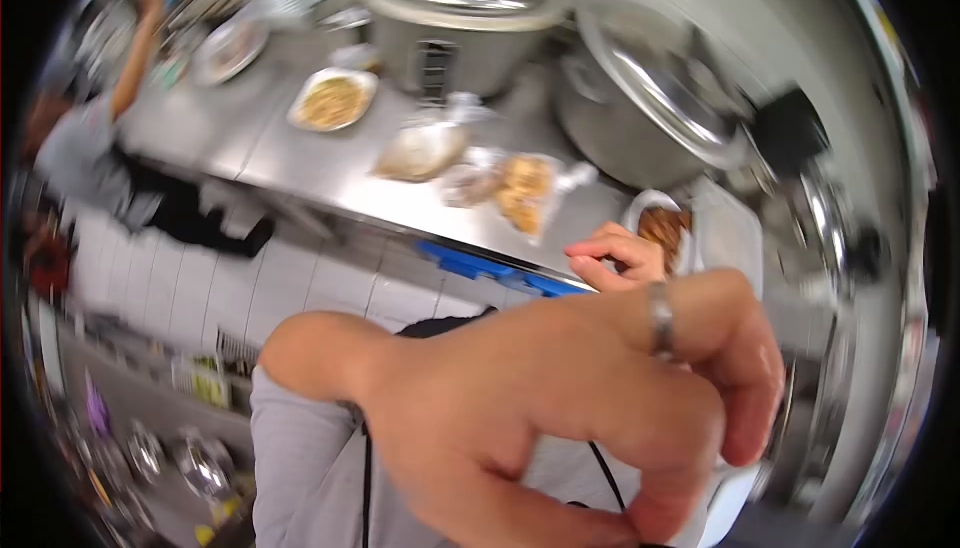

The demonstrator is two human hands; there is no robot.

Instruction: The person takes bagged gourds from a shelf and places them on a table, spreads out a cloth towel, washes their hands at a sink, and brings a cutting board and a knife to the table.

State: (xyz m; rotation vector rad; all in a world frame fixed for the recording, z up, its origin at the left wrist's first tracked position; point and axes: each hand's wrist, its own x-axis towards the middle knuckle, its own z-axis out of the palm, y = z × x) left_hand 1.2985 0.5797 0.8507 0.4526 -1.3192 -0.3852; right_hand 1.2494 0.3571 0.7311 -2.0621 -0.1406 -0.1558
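Observation:
My left hand, with a ring on one finger, fills the foreground close to the camera. Its thumb and a curled finger come together at the bottom edge, where a sliver of something black shows that I cannot make out. Farther off, my right hand is at the counter's front edge, fingers curled with thumb and fingertip close together and nothing visible between them. Just behind it stands a white container of brown food, partly covered by my hands. A clear bag of yellowish food lies to its left.
On the steel counter are a large cooker, a big lidded pot, a dish of noodle-like food and a bag of pale contents. A person in grey reaches over the far left end. Metal bowls sit lower left.

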